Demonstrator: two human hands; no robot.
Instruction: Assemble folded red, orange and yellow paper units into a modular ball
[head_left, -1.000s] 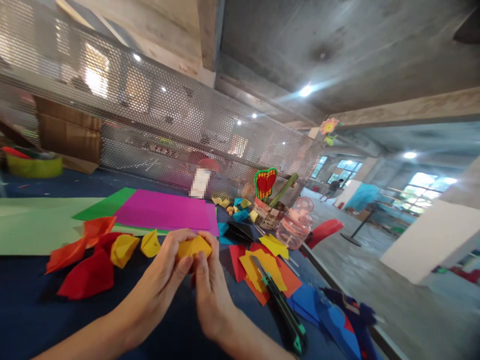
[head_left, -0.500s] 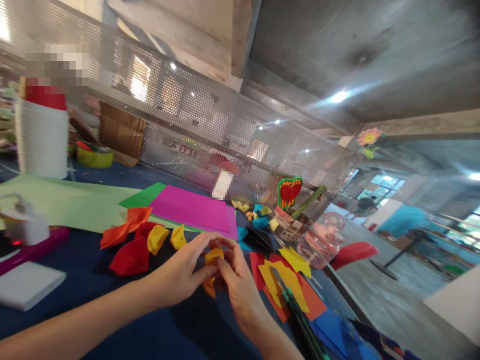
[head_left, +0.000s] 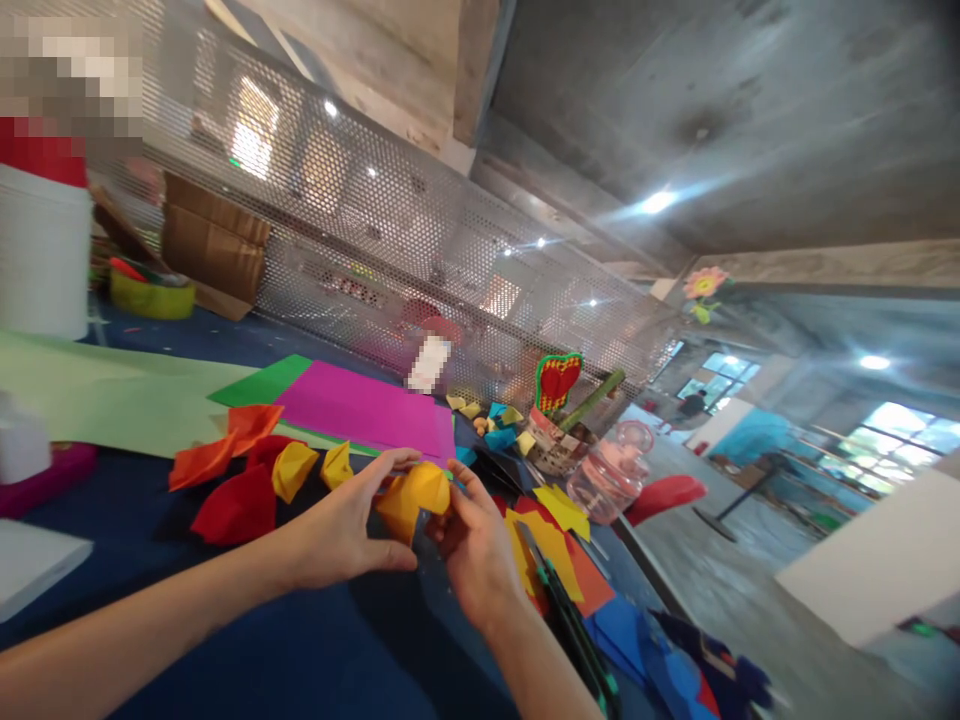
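Observation:
Both hands meet over the blue table (head_left: pixel 315 650) on one folded yellow-orange paper piece (head_left: pixel 411 495). My left hand (head_left: pixel 341 530) pinches it from the left with thumb and fingers closed round it. My right hand (head_left: pixel 476 545) grips its right side with the fingertips. Finished folded pieces in red, orange and yellow (head_left: pixel 255 470) lie just left of my hands.
Pink (head_left: pixel 360 405) and green paper sheets (head_left: pixel 97 400) lie behind. Cut paper squares (head_left: pixel 555 540) and a green-black utility knife (head_left: pixel 574 625) sit at the right. A basket with a heart ornament (head_left: pixel 555 440), a pink jar (head_left: pixel 611 475) and a white bucket (head_left: pixel 41 250) stand further back by a perforated metal screen.
The camera swung left and tilted. The folded yellow piece was turned between my hands and now shows a fuller, rounder shape; both hands kept hold of it.

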